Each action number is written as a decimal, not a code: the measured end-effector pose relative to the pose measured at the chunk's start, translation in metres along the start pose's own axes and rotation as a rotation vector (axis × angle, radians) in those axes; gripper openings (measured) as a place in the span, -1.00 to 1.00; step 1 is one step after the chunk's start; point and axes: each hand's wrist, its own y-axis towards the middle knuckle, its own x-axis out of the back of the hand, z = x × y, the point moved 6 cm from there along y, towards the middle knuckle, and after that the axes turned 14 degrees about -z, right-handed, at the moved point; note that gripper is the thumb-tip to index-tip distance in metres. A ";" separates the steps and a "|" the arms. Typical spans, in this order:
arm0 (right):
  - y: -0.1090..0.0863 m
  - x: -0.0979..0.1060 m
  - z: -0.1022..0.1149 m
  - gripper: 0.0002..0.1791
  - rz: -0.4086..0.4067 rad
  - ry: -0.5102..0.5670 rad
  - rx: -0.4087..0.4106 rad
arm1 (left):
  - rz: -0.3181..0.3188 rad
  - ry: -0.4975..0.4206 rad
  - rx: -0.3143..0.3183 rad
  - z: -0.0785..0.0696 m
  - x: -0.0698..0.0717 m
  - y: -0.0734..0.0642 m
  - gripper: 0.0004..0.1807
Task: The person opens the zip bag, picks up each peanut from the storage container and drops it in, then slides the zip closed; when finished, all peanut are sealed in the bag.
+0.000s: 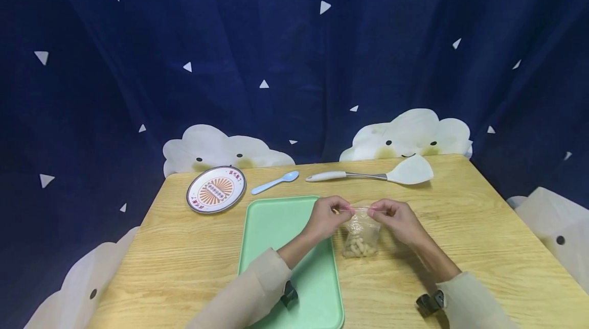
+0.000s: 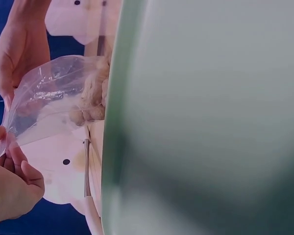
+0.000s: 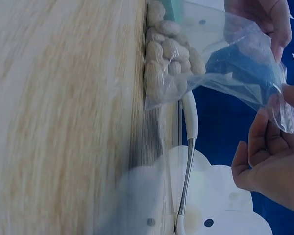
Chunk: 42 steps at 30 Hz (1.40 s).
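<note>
A clear zip bag [image 1: 357, 226] with a pink strip along its top stands upright, its bottom at the wooden table. Unshelled peanuts [image 3: 169, 54] lie in its lower part. At one top corner my left hand [image 1: 327, 215] pinches the strip between thumb and fingers. The opposite corner is pinched by my right hand [image 1: 399, 220], and the strip runs taut between the two. Both hands also show in the left wrist view, the left hand [image 2: 14, 188] nearer the camera. Whether the strip is sealed cannot be told.
A green tray [image 1: 276, 216] lies left of the bag, under my left forearm. Along the back of the wooden table [image 1: 184, 267] are a patterned plate [image 1: 216, 189], a light blue spoon [image 1: 275, 183] and a white spatula [image 1: 409, 170]. Behind hangs a dark blue curtain [image 1: 276, 38].
</note>
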 end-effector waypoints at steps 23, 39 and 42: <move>-0.003 -0.007 0.007 -0.74 0.000 -0.002 -0.023 | 0.063 0.025 -0.065 -0.009 -0.009 -0.001 -0.90; -0.004 -0.005 0.017 -0.81 0.011 -0.082 0.054 | 0.074 0.035 -0.090 -0.012 -0.012 -0.003 -0.91; -0.003 -0.005 0.019 -0.83 0.023 -0.107 0.082 | 0.075 0.068 -0.111 -0.013 -0.010 -0.003 -0.92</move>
